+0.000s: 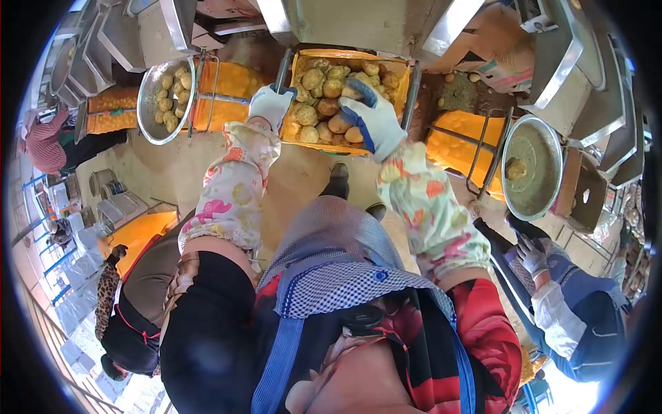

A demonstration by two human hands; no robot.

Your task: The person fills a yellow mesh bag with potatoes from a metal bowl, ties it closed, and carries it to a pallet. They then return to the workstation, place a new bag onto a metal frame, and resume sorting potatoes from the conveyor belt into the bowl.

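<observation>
Potatoes (327, 107) fill an orange mesh bag (298, 148) held open on a metal frame, straight in front of me. My left hand (270, 107), in a white glove with blue fingers, closes around the frame's left bar (283, 69) at the bag's edge. Over the right half of the potatoes reaches my right hand (381, 123), in a matching glove. Its thumb and fingers are spread apart, with potatoes visible in the gap. One brownish potato (352, 92) lies against its fingertips; the palm side is partly hidden.
Left of the bag a metal basin (147, 103) holds potatoes; a second basin (534, 169) at right has one lump inside. More orange bags (458, 141) stand on frames either side. Metal chutes (458, 24) hang above. Co-workers (545, 290) are close on both sides.
</observation>
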